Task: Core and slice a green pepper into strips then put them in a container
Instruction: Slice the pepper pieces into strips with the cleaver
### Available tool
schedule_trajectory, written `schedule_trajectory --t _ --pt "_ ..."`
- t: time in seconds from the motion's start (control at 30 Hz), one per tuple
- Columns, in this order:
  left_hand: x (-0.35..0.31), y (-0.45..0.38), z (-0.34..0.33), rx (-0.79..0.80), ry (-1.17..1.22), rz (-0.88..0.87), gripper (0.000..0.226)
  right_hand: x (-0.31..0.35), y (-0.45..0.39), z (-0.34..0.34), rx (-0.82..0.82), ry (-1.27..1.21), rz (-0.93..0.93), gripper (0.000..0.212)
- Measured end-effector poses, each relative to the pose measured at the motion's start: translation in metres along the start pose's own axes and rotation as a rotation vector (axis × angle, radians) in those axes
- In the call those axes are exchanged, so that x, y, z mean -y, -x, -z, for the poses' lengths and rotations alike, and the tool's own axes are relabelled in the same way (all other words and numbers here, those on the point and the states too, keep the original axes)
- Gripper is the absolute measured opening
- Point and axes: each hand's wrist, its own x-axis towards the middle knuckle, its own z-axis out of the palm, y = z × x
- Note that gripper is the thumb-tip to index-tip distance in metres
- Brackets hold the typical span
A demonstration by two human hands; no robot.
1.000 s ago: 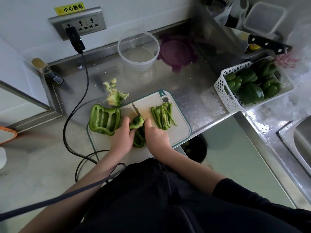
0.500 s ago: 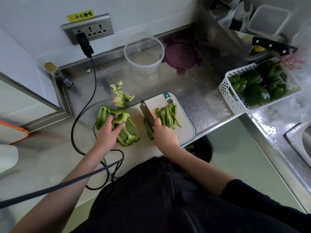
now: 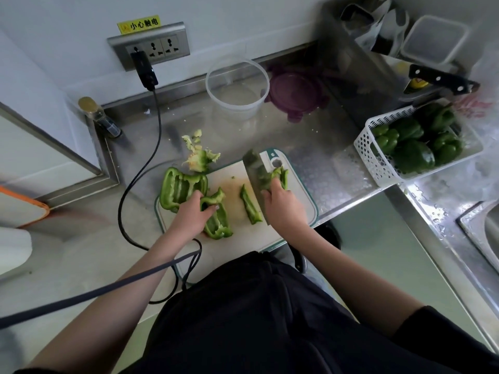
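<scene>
On the white cutting board (image 3: 302, 211) my left hand (image 3: 190, 215) grips a green pepper piece (image 3: 217, 221). A larger opened pepper section (image 3: 178, 187) lies at the board's left edge. My right hand (image 3: 283, 209) holds a cleaver (image 3: 255, 171), its blade tilted beside a pile of pepper strips (image 3: 279, 176) at the board's far right. One cut strip (image 3: 249, 205) lies between my hands. The pepper core (image 3: 199, 157) sits on the counter just beyond the board. A clear round container (image 3: 237, 89) stands further back.
A purple lid (image 3: 295, 94) lies right of the container. A white basket (image 3: 378, 163) of whole green peppers stands at the right, a black-handled knife (image 3: 440, 82) above it. A black cable (image 3: 151, 147) runs from the wall socket past the board's left side. A sink (image 3: 483, 228) is at far right.
My right hand swept the cleaver rightward against the strip pile. My left hand pulled the pepper piece toward the board's middle, leaving one cut strip between the hands.
</scene>
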Motion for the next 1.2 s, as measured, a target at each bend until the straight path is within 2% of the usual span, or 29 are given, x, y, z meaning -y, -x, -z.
schedule_trajectory --t 0.2,0.47,0.67,0.9,1.03,1.1,1.2 --pt "0.000 -0.002 0.002 0.012 -0.022 0.018 0.028 0.011 0.006 -0.014 0.069 0.092 0.023 0.016" --pt "0.000 -0.001 0.001 -0.003 -0.032 0.027 0.028 0.010 0.008 -0.027 0.052 0.113 -0.016 0.019" --pt "0.000 -0.001 0.000 -0.015 -0.039 -0.003 0.024 0.004 0.007 -0.027 0.066 0.160 0.020 0.018" --pt "-0.001 -0.001 0.000 -0.011 -0.041 0.014 0.034 -0.008 0.008 -0.024 0.058 0.034 0.076 0.018" --pt "-0.004 0.000 0.001 -0.043 -0.104 -0.007 0.037 -0.015 0.008 -0.014 0.078 -0.057 0.113 0.022" --pt "-0.005 0.000 0.001 -0.084 -0.169 -0.052 0.036 -0.016 0.003 -0.009 0.117 0.026 0.142 0.022" --pt "-0.008 0.003 0.003 -0.190 -0.387 -0.151 0.040 -0.016 -0.003 -0.009 0.124 0.139 0.154 0.021"
